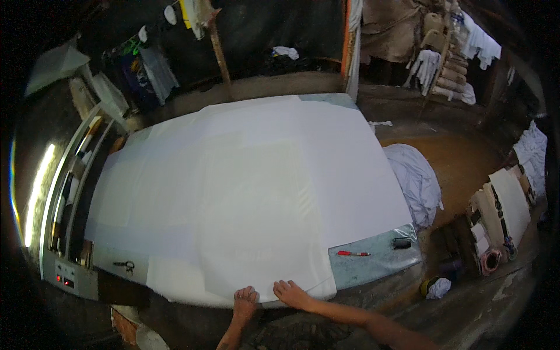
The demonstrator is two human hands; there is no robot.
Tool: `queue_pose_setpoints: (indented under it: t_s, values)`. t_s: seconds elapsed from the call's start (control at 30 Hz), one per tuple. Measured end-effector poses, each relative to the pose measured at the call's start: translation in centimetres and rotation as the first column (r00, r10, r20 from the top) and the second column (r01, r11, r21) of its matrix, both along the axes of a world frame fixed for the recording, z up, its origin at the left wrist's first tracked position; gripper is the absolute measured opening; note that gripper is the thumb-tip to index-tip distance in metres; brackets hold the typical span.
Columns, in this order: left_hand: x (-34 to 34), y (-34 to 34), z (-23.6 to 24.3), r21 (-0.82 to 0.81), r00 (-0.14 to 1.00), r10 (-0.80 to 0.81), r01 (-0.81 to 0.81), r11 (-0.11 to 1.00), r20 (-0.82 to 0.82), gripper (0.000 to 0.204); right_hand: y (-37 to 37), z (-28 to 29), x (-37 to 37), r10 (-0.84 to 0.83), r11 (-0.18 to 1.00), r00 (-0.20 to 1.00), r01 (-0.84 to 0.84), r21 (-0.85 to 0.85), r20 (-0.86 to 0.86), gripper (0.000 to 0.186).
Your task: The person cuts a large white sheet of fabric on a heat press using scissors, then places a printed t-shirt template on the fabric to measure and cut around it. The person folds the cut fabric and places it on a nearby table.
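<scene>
My left hand (246, 298) is at the near edge of the white sheets (256, 221) spread over the worktable, its bent fingers on the edge of the fabric. To the right of it, my right hand (291, 294) also has curled fingers on that edge. Black scissors (125, 266) lie on the table's left part. A red pen (353, 253) and a small black object (401, 242) rest on the bare blue-green surface (373, 271) at the right.
A metal frame with switches (76, 280) stands along the table's left end. A heap of pale cloth (408, 184) hangs at the right end. A side surface (507, 213) holds materials. Hung garments (157, 73) and a post (220, 52) are behind the table.
</scene>
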State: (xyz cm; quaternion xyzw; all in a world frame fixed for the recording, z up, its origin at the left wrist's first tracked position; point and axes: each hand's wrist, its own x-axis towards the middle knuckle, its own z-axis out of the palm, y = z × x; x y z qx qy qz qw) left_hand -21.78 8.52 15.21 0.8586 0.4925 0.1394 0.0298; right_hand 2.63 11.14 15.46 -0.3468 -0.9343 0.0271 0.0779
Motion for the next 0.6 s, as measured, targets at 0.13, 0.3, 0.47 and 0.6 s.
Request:
queue_pose_setpoints:
  t_s: [0.13,0.3,0.47,0.6]
  values:
    - [-1.5,-1.3,-0.4,-0.035,0.995,0.001,-0.005,0.999,-0.095,0.029,-1.4,0.4,-0.7,-0.051,0.992,0.999,0.049,0.12,0.013,0.041]
    - [-1.6,-0.8,-0.2,-0.084,0.997,-0.08,0.078,0.993,-0.022,0.027,-1.3,-0.1,-3.9,0.025,0.999,0.994,-0.022,0.029,-0.103,0.028]
    - [-3.6,0.6,-0.2,-0.128,0.978,-0.186,0.172,0.977,-0.1,0.024,-1.1,-1.1,-3.9,0.002,0.994,0.991,-0.017,-0.106,-0.134,0.022]
    - [-10.7,1.8,0.9,-0.198,0.981,-0.118,0.086,0.976,-0.154,0.022,-1.7,-0.6,0.4,-0.177,0.973,0.982,0.164,-0.162,-0.066,0.024]
